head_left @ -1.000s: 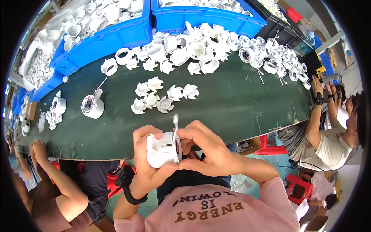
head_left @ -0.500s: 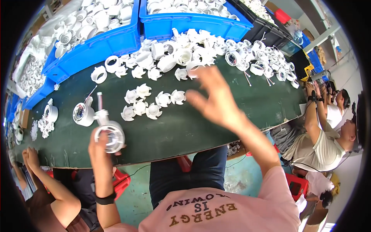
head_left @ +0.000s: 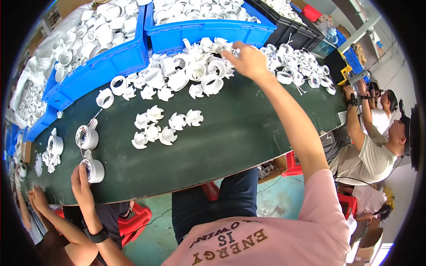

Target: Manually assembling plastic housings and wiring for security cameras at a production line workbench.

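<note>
My left hand (head_left: 82,186) rests at the near left edge of the dark green table (head_left: 230,133). Its fingers hold the side of a round white lamp housing (head_left: 93,170) that stands on the table. A second such housing (head_left: 86,137) stands just behind it. My right hand (head_left: 248,60) is stretched far forward into a heap of white plastic rings and caps (head_left: 195,73). Its fingertips are pinched on one white part at the heap's far side.
Several small white clip pieces (head_left: 164,126) lie grouped mid-table. Two blue bins (head_left: 208,33) (head_left: 111,62) full of white parts stand behind the heap. A seated person (head_left: 372,146) works at the right end. Another person's hand (head_left: 37,199) is at lower left. A red stool (head_left: 137,217) stands under the table.
My hands parted from the housing they held together. The left one carried it down to the table's left; the right one reached forward into the heap.
</note>
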A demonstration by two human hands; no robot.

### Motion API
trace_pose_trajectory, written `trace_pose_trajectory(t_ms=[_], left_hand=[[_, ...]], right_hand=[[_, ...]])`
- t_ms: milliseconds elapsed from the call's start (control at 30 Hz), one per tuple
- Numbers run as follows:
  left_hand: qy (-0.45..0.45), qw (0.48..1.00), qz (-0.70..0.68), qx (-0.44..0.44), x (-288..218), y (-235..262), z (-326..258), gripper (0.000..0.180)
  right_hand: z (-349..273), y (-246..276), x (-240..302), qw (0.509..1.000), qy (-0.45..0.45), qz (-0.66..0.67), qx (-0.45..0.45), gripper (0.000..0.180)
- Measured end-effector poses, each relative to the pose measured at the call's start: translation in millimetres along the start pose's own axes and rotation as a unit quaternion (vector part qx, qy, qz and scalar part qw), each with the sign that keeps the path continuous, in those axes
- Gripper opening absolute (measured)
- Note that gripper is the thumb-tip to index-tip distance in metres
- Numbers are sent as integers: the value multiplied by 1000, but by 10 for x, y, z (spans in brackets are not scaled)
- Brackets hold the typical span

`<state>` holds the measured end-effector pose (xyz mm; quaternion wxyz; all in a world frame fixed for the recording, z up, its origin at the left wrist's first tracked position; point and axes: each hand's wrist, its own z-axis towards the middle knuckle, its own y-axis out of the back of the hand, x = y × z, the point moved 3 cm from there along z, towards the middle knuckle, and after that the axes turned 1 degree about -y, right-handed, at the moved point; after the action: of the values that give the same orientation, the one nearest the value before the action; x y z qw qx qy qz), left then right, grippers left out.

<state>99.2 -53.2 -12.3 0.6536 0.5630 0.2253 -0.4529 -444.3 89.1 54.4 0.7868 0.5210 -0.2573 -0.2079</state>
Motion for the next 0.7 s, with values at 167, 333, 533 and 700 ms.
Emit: trace_pose_trajectory(t_ms=[167, 333, 533, 700], left_hand=[[-179, 926, 286, -169, -707, -117, 10, 31], [-365, 916, 105, 131, -1722, -1088, -331, 35], [-433, 870, 139, 190, -1776, -2103, -616, 55], [-448, 866, 25, 221, -1967, -2282, -638, 57]], right_hand=[[-287, 56, -693, 981, 90, -166, 31, 52], [-466, -27, -976, 978, 145, -148, -3, 78], [-391, 16, -769, 940, 275, -201, 23, 64], [-540, 241, -690, 968, 170, -182, -34, 63]])
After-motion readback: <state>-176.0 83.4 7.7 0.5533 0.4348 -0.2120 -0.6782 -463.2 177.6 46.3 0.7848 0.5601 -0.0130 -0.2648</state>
